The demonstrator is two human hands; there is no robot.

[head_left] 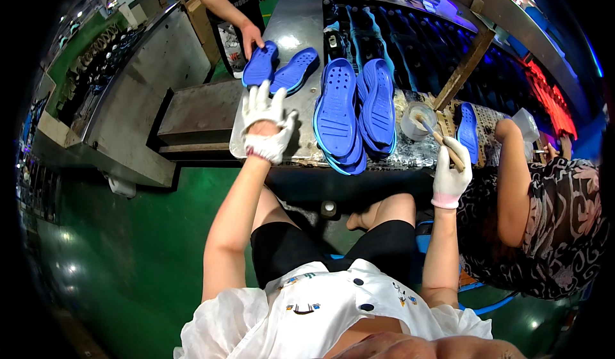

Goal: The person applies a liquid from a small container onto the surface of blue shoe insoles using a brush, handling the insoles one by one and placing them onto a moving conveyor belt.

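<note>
The head view looked down on a factory floor painted glossy green, with a steel workbench (301, 23) running away from the seated person and a rack of dark moulds lit blue and red curving off to the right; on the bench, straight ahead, lay a stack of blue shoe soles (351, 112), tread side up and overlapping, and farther back a separate pair of blue soles (282, 67) on which a standing co-worker's hand (251, 37) rested; the person's left hand (266, 119), in a white cotton glove, was raised over the near bench edge with its fingers spread wide and held nothing, just left of the stack and short of the pair; the right hand (450, 170), also gloved, was closed around the handle of a brush (441, 138) whose tip sat in or at a small glue pot (416, 121) beside the stack; another single blue sole (467, 128) lay farther right, in front of a second seated worker in a patterned top (557, 218); judging from this, the stacked soles seemed yet to be brushed, since no coated surface could be made out on any of them, and how many lay in the stack could not be counted; the pot's contents were too small and glary to tell, the brush bristles were hidden, and the bench's far end bent and blurred toward the rim.
</note>
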